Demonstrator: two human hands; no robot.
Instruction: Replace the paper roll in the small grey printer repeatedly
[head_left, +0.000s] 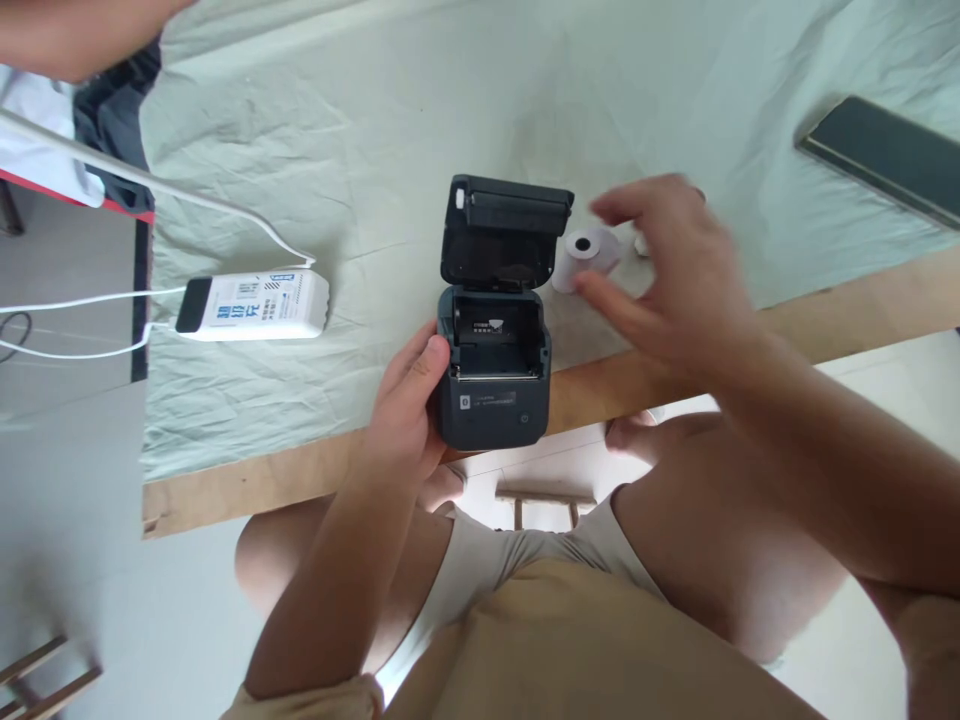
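A small dark grey printer (pixel 493 385) sits at the table's near edge with its lid (pixel 504 230) swung up and its paper bay showing nothing inside. My left hand (pixel 409 400) grips the printer's left side, thumb on the rim. My right hand (pixel 664 280) hovers just right of the printer, fingers apart and curved, holding nothing. Directly behind its fingertips lies a white paper roll (pixel 587 252) on its side on the cloth, not touched.
A pale green cloth (pixel 375 130) covers the wooden table (pixel 825 310). A white power bank (pixel 255 305) with white cables lies left. A dark flat phone-like slab (pixel 885 155) rests far right. Another person's arm (pixel 67 35) crosses the top left corner.
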